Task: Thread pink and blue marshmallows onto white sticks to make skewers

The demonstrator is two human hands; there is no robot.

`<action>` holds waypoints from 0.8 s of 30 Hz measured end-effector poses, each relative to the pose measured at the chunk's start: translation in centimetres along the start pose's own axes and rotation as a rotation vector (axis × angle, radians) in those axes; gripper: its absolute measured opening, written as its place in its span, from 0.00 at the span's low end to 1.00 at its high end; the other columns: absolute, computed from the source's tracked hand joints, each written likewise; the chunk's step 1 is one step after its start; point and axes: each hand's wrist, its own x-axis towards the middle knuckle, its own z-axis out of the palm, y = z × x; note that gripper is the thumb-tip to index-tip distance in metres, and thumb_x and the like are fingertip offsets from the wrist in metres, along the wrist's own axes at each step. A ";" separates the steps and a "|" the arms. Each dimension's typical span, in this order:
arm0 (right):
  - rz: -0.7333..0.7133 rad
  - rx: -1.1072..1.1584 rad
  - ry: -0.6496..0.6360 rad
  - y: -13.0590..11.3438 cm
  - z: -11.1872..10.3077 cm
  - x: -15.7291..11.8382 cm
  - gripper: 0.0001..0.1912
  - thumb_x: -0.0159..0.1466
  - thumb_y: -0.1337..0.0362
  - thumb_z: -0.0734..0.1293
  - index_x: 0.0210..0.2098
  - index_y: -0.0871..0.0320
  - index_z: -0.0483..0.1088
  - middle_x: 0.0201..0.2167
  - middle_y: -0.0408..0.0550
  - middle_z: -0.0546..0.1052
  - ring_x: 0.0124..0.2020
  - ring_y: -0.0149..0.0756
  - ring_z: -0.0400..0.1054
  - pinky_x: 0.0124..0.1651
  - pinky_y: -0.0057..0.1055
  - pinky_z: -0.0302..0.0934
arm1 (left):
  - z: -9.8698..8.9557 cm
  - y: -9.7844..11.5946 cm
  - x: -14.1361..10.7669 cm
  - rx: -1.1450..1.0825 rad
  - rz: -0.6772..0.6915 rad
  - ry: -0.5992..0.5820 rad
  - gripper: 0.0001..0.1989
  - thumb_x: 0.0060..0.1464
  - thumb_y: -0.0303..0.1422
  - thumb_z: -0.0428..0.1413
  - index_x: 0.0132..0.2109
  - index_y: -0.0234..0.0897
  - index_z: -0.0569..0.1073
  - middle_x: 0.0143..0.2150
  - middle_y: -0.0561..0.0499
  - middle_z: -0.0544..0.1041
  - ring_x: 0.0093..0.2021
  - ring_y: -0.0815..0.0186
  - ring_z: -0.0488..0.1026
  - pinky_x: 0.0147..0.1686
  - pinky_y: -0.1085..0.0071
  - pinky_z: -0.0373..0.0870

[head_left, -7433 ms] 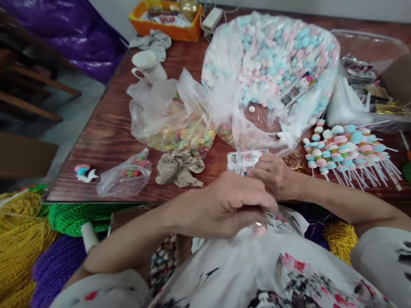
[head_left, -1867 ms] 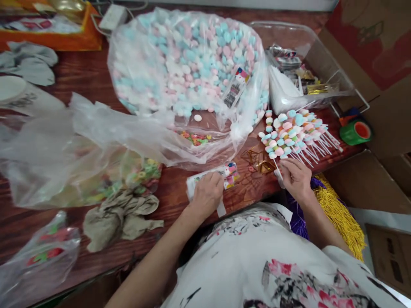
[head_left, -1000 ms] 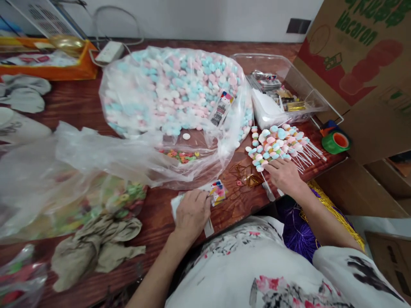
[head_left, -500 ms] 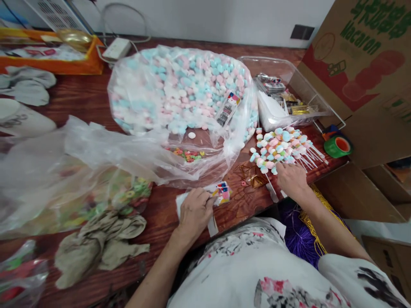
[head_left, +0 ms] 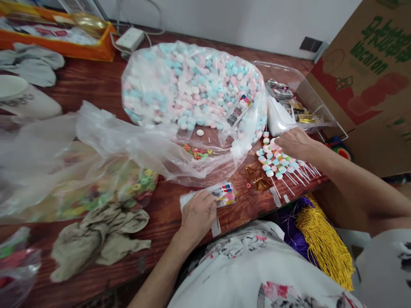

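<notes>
My left hand rests near the table's front edge, its fingers bent and closed on a small clear plastic packaging bag with a colourful printed end. A narrow pale strip sticks out below that hand. On the right, my right hand reaches over a heap of candy skewers, pink, blue and white marshmallows with gummy rings on white sticks. Its fingers are pinched at the marshmallows on the far side of the heap; the fingertips are partly hidden. Gold twist ties lie between the hands, beside a red gummy ring.
A big clear bag of marshmallows fills the middle. Left of it lie a bag of gummy rings, a beige cloth and a paper cup. Behind the skewers stand a clear plastic bin and a cardboard box.
My right hand has moved from the near side of the skewer heap to its far side, and the skewers lie shifted. My left hand stays on the packaging bag. The view has turned slightly.
</notes>
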 end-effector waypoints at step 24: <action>-0.104 -0.006 -0.043 -0.5 -2.1 2.2 0.08 0.62 0.72 0.64 0.30 0.59 0.74 0.25 0.50 0.76 0.31 0.36 0.70 0.36 0.32 0.56 | 0.8 -1.1 -0.1 -0.243 -0.025 0.004 0.08 0.53 0.25 0.53 0.30 0.37 0.75 0.28 0.50 0.75 0.32 0.64 0.72 0.34 0.69 0.67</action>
